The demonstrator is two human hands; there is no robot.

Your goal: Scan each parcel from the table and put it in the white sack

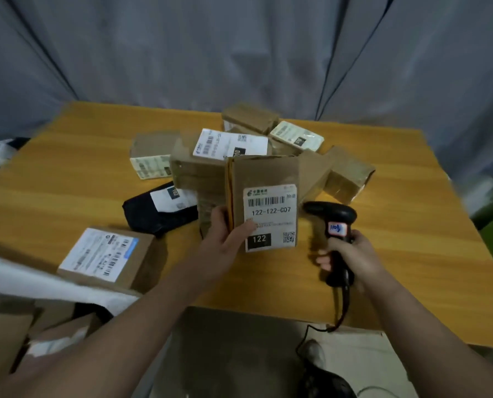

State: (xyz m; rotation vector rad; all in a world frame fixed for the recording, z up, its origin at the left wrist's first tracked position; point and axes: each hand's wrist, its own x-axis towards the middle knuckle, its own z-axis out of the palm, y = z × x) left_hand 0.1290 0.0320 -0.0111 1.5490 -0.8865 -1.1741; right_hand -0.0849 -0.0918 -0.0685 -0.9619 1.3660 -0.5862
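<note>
Right now my left hand (pixel 228 239) grips the parcel (pixel 264 179) upright by its left edge, over the tabletop (pixel 67 173), label facing me. My right hand (pixel 351 254) clasps the scanner (pixel 334 222) just right of it, muzzle pointing left. The white sack (pixel 24 280) lies lower left.

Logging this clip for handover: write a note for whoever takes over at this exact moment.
Left hand: grips the cardboard parcel upright, its 122-122-C07 label facing the camera.
Right hand: grips the black barcode scanner, nose pointed at that label.
Done: some boxes appear to lie in the white sack, lower left.
To do: scan and sack this parcel, then the pile, the black bag parcel and the near-left box on the table.
</note>
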